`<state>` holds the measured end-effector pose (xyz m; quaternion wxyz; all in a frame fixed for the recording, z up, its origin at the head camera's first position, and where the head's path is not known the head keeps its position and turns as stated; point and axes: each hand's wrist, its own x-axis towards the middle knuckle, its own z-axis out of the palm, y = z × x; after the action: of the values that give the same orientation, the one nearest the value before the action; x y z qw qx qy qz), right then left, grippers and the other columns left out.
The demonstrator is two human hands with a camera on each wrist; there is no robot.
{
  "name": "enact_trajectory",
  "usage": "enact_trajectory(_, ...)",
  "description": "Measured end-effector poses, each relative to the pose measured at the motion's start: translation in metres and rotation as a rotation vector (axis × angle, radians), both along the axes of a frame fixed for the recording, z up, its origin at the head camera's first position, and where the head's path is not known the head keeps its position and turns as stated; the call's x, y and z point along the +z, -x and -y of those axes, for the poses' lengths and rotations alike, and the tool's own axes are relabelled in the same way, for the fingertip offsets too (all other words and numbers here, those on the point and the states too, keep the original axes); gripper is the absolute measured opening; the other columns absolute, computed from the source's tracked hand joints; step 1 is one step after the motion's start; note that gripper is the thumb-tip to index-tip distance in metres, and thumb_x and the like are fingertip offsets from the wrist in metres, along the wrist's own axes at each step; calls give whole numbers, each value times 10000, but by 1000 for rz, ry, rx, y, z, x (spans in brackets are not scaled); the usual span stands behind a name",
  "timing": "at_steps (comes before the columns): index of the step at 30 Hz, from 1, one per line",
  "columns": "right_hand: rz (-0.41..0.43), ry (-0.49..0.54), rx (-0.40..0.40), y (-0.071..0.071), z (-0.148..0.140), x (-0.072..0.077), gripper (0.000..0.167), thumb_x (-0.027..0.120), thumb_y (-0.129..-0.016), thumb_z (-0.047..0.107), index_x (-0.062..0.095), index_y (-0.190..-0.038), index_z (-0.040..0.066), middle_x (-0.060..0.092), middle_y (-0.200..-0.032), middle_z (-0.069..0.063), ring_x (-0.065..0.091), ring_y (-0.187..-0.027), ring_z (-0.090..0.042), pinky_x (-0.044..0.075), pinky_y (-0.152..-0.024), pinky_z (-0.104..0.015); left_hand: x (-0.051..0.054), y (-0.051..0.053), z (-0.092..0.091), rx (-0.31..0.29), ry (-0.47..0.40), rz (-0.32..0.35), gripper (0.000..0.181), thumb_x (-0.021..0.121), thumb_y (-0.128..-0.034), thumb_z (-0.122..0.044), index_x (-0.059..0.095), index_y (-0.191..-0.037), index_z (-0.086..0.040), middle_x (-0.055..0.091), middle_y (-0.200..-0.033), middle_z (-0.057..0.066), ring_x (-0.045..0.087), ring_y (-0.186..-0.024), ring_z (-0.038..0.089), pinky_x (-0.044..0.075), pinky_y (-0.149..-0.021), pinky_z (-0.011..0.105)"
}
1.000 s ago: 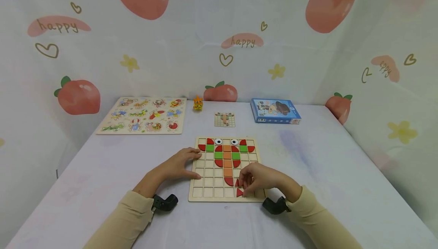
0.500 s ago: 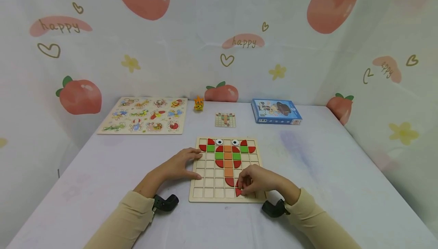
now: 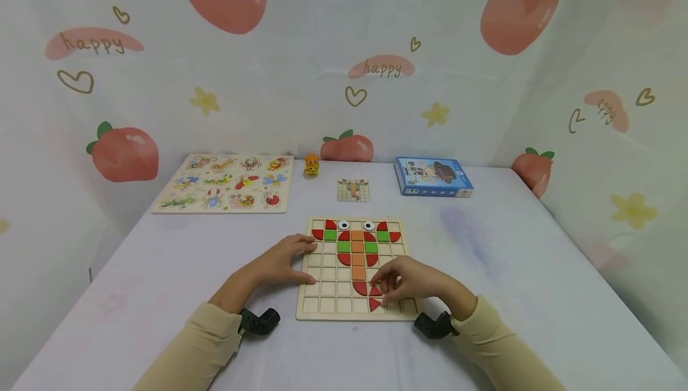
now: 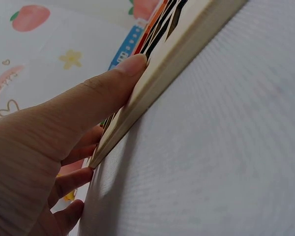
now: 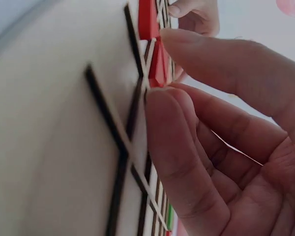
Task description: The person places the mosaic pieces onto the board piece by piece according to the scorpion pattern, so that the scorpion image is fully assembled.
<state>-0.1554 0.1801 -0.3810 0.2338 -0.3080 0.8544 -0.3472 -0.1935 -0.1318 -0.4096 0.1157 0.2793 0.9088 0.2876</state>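
Observation:
A square wooden grid board (image 3: 322, 305) lies on the table, with red, green and orange pieces and two eye pieces set in its cells. My left hand (image 3: 279, 259) rests at its left edge; in the left wrist view the thumb (image 4: 132, 65) touches the board's rim. Over the lower right part is my right hand (image 3: 411, 280), thumb and forefinger spread around an upper red triangle (image 3: 375, 291). A second red triangle (image 3: 374, 304) lies in the cell below, near the thumb. In the right wrist view the fingertips (image 5: 163, 98) are close to the red pieces; contact is unclear.
Behind the board lies a small pattern card (image 3: 353, 190). An insect puzzle board (image 3: 223, 183) is at the back left, beside a small orange toy figure (image 3: 311, 164). A blue box (image 3: 433, 176) stands at the back right.
The right hand's fingers have spread and lifted a little, showing more of the two red triangles. The lower triangle has shifted slightly and turned. The left hand stays put.

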Motion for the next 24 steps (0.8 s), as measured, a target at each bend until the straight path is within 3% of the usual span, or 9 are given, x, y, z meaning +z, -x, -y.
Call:
enact_trajectory(17, 45, 28, -23, -1, -2, 2, 273, 735, -793, 130, 688, -1045, 35, 652, -809, 12, 558, -707, -47, 521, -669, -187, 4, -4, -1, -15, 30, -1, 758, 768, -721, -439, 513, -1333, -72, 412, -1438, 99, 333, -1354, 320, 314, -1101, 498)
enact_trajectory(24, 17, 0, -16, 1, -2, 6, 257, 731, -799, 155, 697, -1030, 47, 643, -793, 41, 549, -702, -33, 514, -661, -177, 16, -4, -2, -15, 68, -6, 742, 741, -739, -467, 505, -1344, -109, 398, -1454, 95, 348, -1359, 315, 324, -1095, 504)
